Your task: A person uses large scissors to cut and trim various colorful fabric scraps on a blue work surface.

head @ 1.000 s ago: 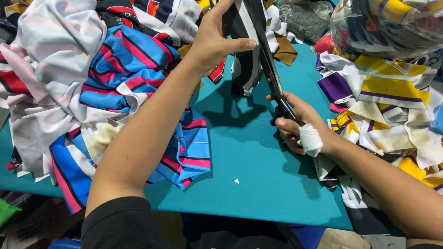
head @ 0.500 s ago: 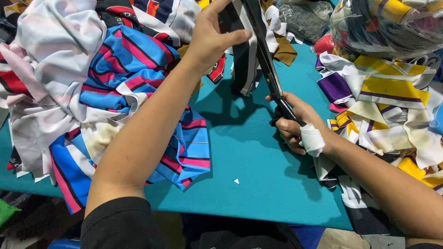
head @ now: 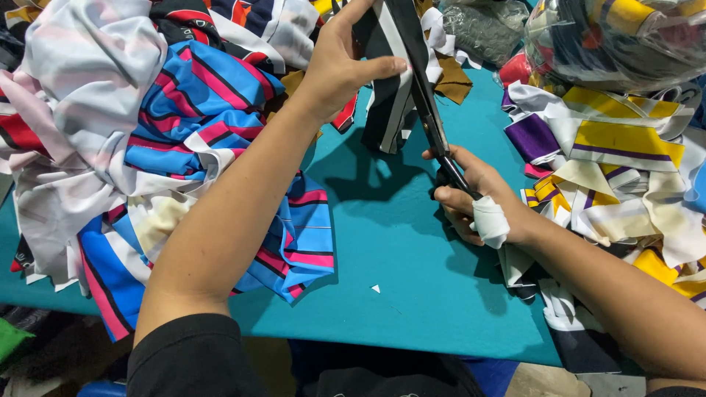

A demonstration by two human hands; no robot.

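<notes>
- Head view: the right hand [head: 478, 195] is closed around the dark handles of a pair of scissors [head: 434, 132], fingers curled through the grip. A white wrap covers the base of the thumb.
- The scissor blades run up and away from that hand, slanting toward the top of the frame, and lie against the edge of a black-and-white striped fabric strip [head: 390, 88]. How far the blades are parted cannot be told.
- The left hand [head: 338, 66] grips the same strip higher up, thumb pressed across its front and fingers behind it, holding it raised above the table so that its lower end hangs free.
- The strip casts a dark shadow on the teal table [head: 412, 294] directly below it.
- Beneath the left forearm lies a blue fabric with pink and white stripes [head: 184, 125], spilling over the near table edge.
- Farther left sits a white and pale pink cloth heap [head: 81, 95].
- To the right of the right hand are stacked yellow, purple and white cut pieces [head: 610, 147].
- Above those, at the top right corner, stands a clear plastic bag of fabric [head: 618, 37].
- A small white scrap [head: 376, 289] rests on the table near the front edge.
</notes>
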